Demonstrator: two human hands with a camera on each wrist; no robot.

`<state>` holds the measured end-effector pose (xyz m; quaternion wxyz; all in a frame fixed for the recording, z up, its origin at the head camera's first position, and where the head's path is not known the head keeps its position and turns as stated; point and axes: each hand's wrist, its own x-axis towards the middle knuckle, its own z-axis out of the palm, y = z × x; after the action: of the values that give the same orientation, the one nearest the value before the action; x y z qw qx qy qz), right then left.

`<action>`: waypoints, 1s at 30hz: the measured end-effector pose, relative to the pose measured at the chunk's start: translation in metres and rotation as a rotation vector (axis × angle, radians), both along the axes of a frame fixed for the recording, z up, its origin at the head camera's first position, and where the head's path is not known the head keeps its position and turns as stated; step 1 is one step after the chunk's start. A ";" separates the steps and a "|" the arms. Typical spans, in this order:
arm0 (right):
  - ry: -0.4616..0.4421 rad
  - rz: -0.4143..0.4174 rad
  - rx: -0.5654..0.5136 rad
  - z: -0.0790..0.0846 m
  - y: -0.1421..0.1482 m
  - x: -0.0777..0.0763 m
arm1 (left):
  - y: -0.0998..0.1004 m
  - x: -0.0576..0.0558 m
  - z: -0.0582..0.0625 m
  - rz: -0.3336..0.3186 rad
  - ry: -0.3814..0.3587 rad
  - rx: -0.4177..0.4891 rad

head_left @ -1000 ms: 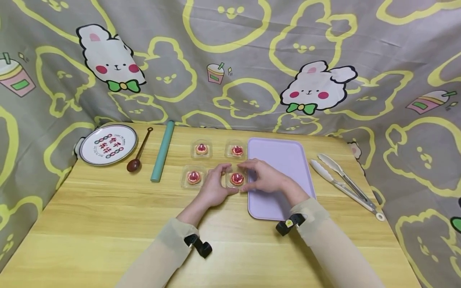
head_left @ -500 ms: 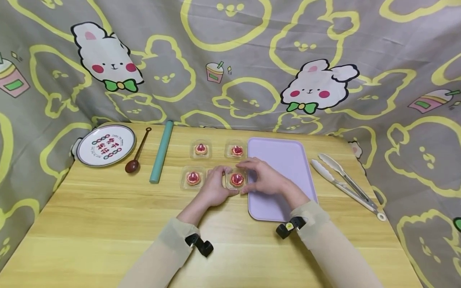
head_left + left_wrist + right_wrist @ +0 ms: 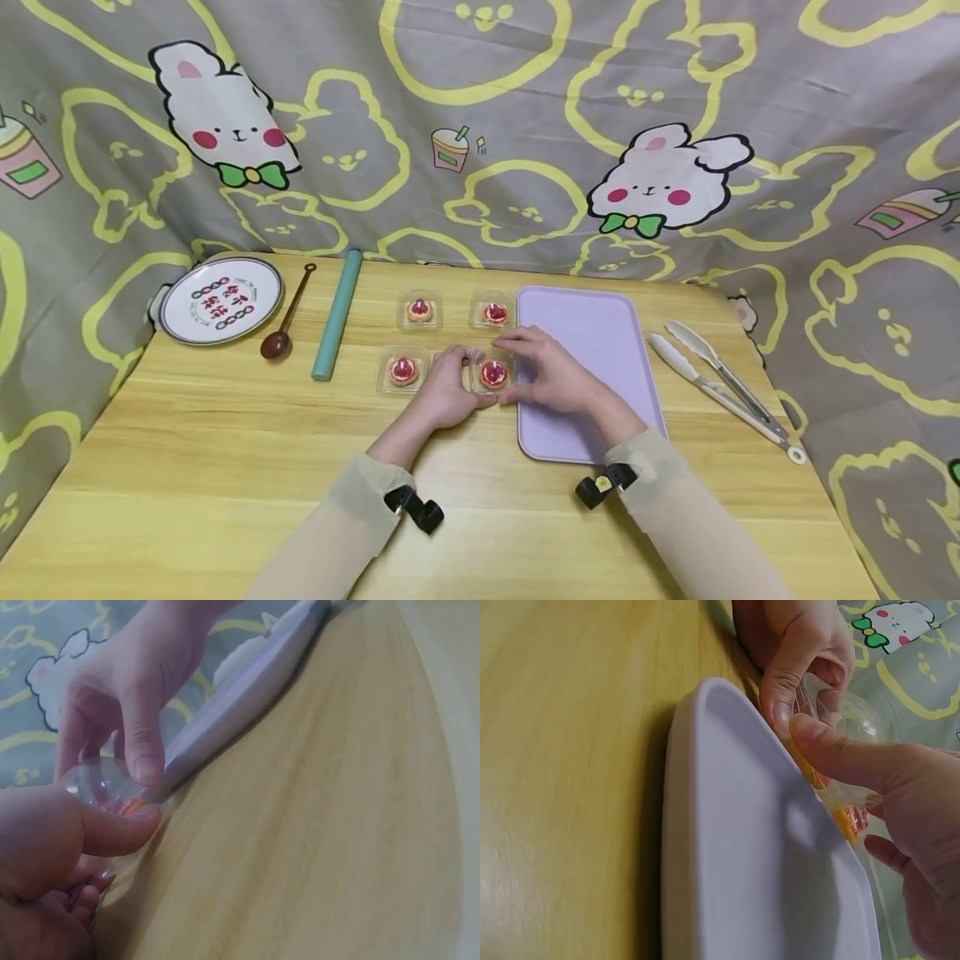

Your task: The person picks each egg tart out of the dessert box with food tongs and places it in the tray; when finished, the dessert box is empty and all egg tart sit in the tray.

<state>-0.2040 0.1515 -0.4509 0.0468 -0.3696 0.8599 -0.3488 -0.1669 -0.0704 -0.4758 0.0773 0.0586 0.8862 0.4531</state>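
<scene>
A clear plastic box [image 3: 480,387] with a small red-topped tart [image 3: 492,372] inside stands at the tray's left edge. From the left, my left hand [image 3: 442,392] grips it, thumb along the near side and fingers round the far side. My right hand [image 3: 553,373] holds the box's right side between thumb and fingers, over the edge of the lilac tray [image 3: 592,321]. In the right wrist view the domed clear lid [image 3: 859,716] rises between the hands, both thumbs at its near edge. Some fingertips are hidden behind the box.
Three more boxed tarts sit close by: front left [image 3: 403,370], back left [image 3: 420,309] and back right [image 3: 494,312]. Farther left lie a teal rolling pin [image 3: 337,317], a brown spoon [image 3: 277,343] and a white plate [image 3: 221,300]. Tongs [image 3: 727,392] lie right of the tray.
Both hands stay at the same box, with only slight shifts of the fingers around it. The whole view drifts a little; the other things keep their places.
</scene>
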 end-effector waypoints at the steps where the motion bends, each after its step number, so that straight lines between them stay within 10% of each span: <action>1: 0.002 -0.004 0.010 0.000 0.000 0.001 | 0.000 0.000 0.000 0.001 -0.004 0.001; 12: -0.047 -0.046 0.111 0.002 0.007 0.006 | -0.001 0.005 0.003 -0.019 0.007 0.008; 30: -0.014 -0.012 -0.025 0.006 0.010 0.004 | -0.006 0.001 0.002 -0.103 -0.014 0.010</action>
<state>-0.1999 0.1614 -0.4444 0.0463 -0.3627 0.8573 -0.3625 -0.1664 -0.0766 -0.4734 0.1065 0.1011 0.8791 0.4534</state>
